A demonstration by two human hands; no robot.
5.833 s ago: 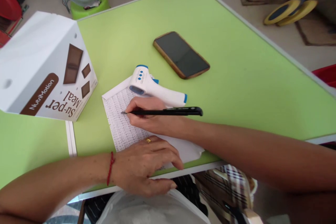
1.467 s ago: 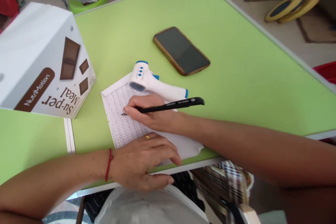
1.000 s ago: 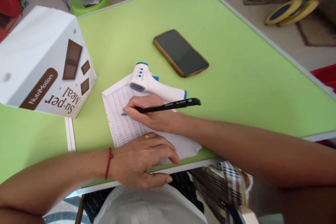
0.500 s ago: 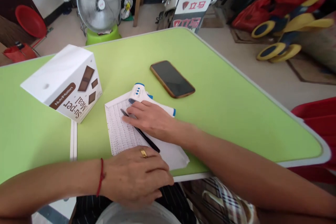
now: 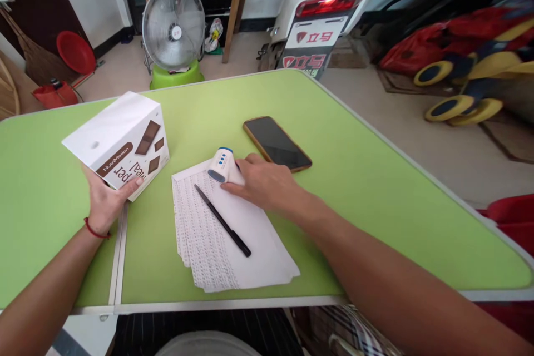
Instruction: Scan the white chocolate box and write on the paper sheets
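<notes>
My left hand grips the near end of a white "NutriMotion" meal box, thumb on its printed face and the other fingers hidden by the box. My right hand is closed around the handle of a white and blue infrared thermometer, over the top of some written sheets of paper. On those sheets lies a black pen, slanting, touched by neither hand. Just beyond my right hand is a dark smartphone in a brown case, lying flat.
The green table has a pale seam on the left and a white rim. Behind it stand a fan on a green stool and a white electric scooter. A red chair is at the right. A pale round container is below the near edge.
My left hand has left the table's near edge and taken hold of the box. My right hand has shifted from above the pen and closed on the thermometer. The view has tilted up slightly.
</notes>
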